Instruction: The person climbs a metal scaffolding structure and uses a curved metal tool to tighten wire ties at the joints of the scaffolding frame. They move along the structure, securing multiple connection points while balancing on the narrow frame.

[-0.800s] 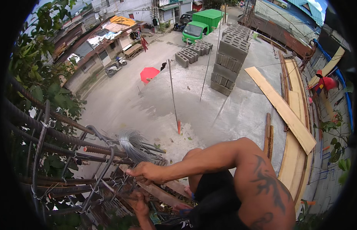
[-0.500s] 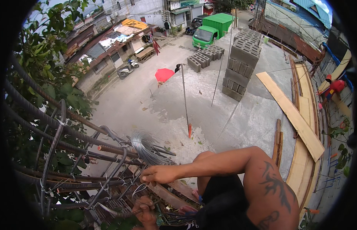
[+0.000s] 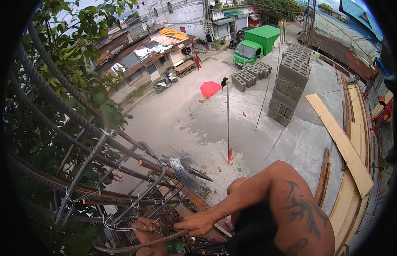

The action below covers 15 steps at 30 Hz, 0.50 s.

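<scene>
The tattooed right arm reaches across to the lower middle, where my right hand (image 3: 196, 223) is closed around the end of a curved ribbed steel bar (image 3: 134, 246). That bar passes in front of my left forearm. Just left of it, my left hand (image 3: 144, 225) is closed on a thin tie wire (image 3: 108, 222), which loops out beside its fingers. Both hands are below a cage of rebar (image 3: 117, 164) with bent stirrups (image 3: 85, 166) tied at the crossings. A bundle of silvery tie wire (image 3: 181, 168) hangs over the bars' ends.
Leafy branches (image 3: 70, 64) crowd the left side. On the concrete slab (image 3: 249, 136) stand upright rods (image 3: 228, 123), stacked hollow blocks (image 3: 288, 85) and long planks (image 3: 339, 145). Beyond are a street with a green truck (image 3: 254, 45) and a red umbrella (image 3: 210, 89). A person in red (image 3: 384, 109) is at far right.
The scene has shifted rightward in view. My right hand has moved down from beside the cage onto the bar. My left hand has moved up and left, to the wire loop.
</scene>
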Each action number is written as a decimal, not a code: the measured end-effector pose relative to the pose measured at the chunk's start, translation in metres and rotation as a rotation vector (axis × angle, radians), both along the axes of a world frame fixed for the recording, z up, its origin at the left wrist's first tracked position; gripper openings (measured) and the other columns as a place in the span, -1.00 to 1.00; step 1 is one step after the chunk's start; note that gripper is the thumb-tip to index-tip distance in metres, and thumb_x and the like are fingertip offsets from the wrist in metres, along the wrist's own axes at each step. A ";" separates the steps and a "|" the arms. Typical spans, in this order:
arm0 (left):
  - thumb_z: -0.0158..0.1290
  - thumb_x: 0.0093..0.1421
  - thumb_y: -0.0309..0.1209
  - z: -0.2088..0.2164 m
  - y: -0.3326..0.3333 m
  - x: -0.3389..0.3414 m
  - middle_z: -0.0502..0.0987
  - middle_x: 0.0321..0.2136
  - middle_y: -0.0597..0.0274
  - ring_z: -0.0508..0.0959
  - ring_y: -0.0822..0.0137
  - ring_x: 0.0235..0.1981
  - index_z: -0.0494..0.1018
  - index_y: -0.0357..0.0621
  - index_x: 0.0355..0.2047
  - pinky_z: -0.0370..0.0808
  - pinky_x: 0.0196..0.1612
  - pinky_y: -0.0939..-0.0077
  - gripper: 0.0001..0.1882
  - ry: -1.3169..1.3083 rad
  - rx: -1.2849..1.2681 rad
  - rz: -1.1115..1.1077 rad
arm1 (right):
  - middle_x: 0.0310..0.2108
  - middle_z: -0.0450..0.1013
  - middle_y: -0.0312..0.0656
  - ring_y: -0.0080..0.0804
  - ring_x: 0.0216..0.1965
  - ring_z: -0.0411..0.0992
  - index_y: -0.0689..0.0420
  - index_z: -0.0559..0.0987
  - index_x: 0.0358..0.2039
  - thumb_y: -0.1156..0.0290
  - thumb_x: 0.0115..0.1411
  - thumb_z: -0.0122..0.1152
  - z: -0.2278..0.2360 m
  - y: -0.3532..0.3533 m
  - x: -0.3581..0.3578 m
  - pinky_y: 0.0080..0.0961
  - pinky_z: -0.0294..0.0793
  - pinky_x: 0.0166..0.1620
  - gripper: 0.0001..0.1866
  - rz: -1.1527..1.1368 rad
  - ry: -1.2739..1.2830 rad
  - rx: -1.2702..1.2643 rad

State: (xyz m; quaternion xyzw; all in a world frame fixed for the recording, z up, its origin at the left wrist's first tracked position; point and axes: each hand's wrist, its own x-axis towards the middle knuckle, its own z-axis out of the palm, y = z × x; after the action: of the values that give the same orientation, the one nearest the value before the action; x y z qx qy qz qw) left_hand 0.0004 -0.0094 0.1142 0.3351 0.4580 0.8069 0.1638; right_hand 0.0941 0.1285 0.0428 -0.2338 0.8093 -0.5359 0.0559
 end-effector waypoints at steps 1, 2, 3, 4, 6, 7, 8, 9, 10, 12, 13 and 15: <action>-0.09 0.07 0.30 -0.001 -0.007 -0.004 0.11 -0.52 0.30 0.17 0.45 -0.51 0.15 -0.05 -0.41 0.26 -0.38 0.50 -0.38 0.037 -0.070 0.040 | -0.29 0.35 0.26 0.21 -0.18 0.31 0.36 0.21 -0.03 0.25 0.16 0.00 0.005 0.000 -0.002 -0.11 0.29 -0.14 -0.51 -0.024 -0.032 0.021; -0.21 0.07 0.35 -0.002 -0.013 -0.008 0.11 -0.51 0.28 0.14 0.45 -0.50 0.13 -0.08 -0.43 0.25 -0.35 0.49 -0.33 0.065 -0.125 0.084 | -0.29 0.36 0.23 0.19 -0.18 0.32 0.33 0.24 -0.06 0.22 0.18 0.00 0.009 0.002 -0.004 -0.12 0.31 -0.16 -0.53 -0.043 -0.064 0.046; -0.34 0.06 0.41 -0.005 -0.018 -0.011 0.12 -0.49 0.27 0.12 0.44 -0.50 0.12 -0.10 -0.45 0.24 -0.33 0.47 -0.27 0.106 -0.136 0.072 | -0.30 0.36 0.20 0.17 -0.19 0.33 0.30 0.27 -0.08 0.20 0.20 0.00 0.012 0.004 -0.005 -0.14 0.32 -0.17 -0.56 -0.069 -0.079 0.063; -0.39 0.06 0.42 -0.009 -0.022 -0.010 0.12 -0.50 0.26 0.12 0.44 -0.48 0.09 -0.14 -0.49 0.20 -0.33 0.48 -0.25 0.095 -0.161 0.075 | -0.30 0.37 0.17 0.15 -0.20 0.34 0.28 0.28 -0.10 0.18 0.22 -0.01 0.015 0.005 -0.007 -0.15 0.33 -0.18 -0.58 -0.133 -0.040 0.074; -0.40 0.09 0.40 -0.008 -0.035 -0.021 0.10 -0.57 0.31 0.07 0.44 -0.51 0.06 -0.17 -0.58 0.16 -0.32 0.50 -0.24 0.174 -0.331 0.106 | -0.31 0.37 0.10 0.11 -0.22 0.36 0.23 0.31 -0.13 0.14 0.25 -0.04 0.021 0.006 -0.010 -0.17 0.35 -0.20 -0.61 -0.288 0.050 0.096; -0.40 0.13 0.35 -0.006 -0.042 -0.028 0.10 -0.59 0.32 0.07 0.43 -0.52 0.07 -0.19 -0.60 0.16 -0.33 0.49 -0.26 0.243 -0.418 0.038 | -0.30 0.38 0.08 0.09 -0.23 0.38 0.23 0.31 -0.12 0.17 0.25 -0.04 0.023 0.006 -0.010 -0.18 0.36 -0.19 -0.63 -0.343 0.131 -0.013; -0.39 0.17 0.31 -0.005 -0.048 -0.034 0.10 -0.61 0.32 0.07 0.43 -0.53 0.08 -0.20 -0.62 0.16 -0.34 0.47 -0.28 0.281 -0.535 -0.038 | -0.30 0.38 0.06 0.08 -0.23 0.39 0.22 0.32 -0.11 0.19 0.26 -0.04 0.025 0.007 -0.009 -0.19 0.36 -0.18 -0.64 -0.399 0.188 -0.090; -0.39 0.22 0.26 -0.006 -0.053 -0.038 0.11 -0.62 0.33 0.07 0.43 -0.54 0.09 -0.22 -0.64 0.16 -0.34 0.46 -0.29 0.313 -0.650 -0.120 | -0.30 0.38 0.04 0.06 -0.24 0.40 0.21 0.32 -0.10 0.21 0.26 -0.04 0.028 0.007 -0.008 -0.20 0.37 -0.17 -0.66 -0.489 0.238 -0.182; -0.17 0.28 -0.05 -0.007 -0.054 -0.043 0.18 -0.66 0.13 0.14 0.21 -0.60 0.20 -0.29 -0.60 0.23 -0.39 0.28 -0.47 0.513 -0.644 -0.116 | -0.28 0.40 -0.01 0.01 -0.25 0.43 0.20 0.34 -0.06 0.27 0.25 0.00 0.030 0.006 -0.005 -0.25 0.40 -0.16 -0.67 -0.566 0.275 -0.261; -0.13 0.27 -0.11 -0.014 -0.055 -0.042 0.19 -0.67 0.13 0.14 0.18 -0.60 0.22 -0.30 -0.63 0.23 -0.42 0.30 -0.50 0.520 -0.681 -0.198 | -0.26 0.42 -0.04 0.00 -0.22 0.43 0.19 0.35 -0.03 0.30 0.24 0.01 0.034 0.005 0.001 -0.27 0.40 -0.15 -0.66 -0.515 0.144 -0.369; -0.11 0.27 -0.13 -0.017 -0.056 -0.039 0.19 -0.68 0.12 0.14 0.16 -0.61 0.23 -0.31 -0.65 0.23 -0.43 0.31 -0.51 0.529 -0.711 -0.261 | -0.25 0.43 -0.05 -0.01 -0.21 0.44 0.19 0.35 -0.02 0.32 0.24 0.02 0.036 0.005 0.003 -0.28 0.40 -0.15 -0.66 -0.493 0.078 -0.403; -0.11 0.25 -0.22 -0.024 -0.053 -0.035 0.23 -0.69 0.13 0.21 0.15 -0.60 0.30 -0.30 -0.62 0.21 -0.50 0.32 -0.59 0.601 -0.675 -0.234 | -0.28 0.44 -0.06 -0.03 -0.22 0.44 0.18 0.35 -0.01 0.33 0.23 0.02 0.037 0.005 0.008 -0.29 0.41 -0.17 -0.65 -0.365 0.176 -0.351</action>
State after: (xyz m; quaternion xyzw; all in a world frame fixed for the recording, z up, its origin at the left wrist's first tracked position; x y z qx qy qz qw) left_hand -0.0348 -0.0627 0.0900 0.5315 0.6812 0.4560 0.2135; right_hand 0.1018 0.1336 0.0803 -0.1359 0.7346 -0.6467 -0.1537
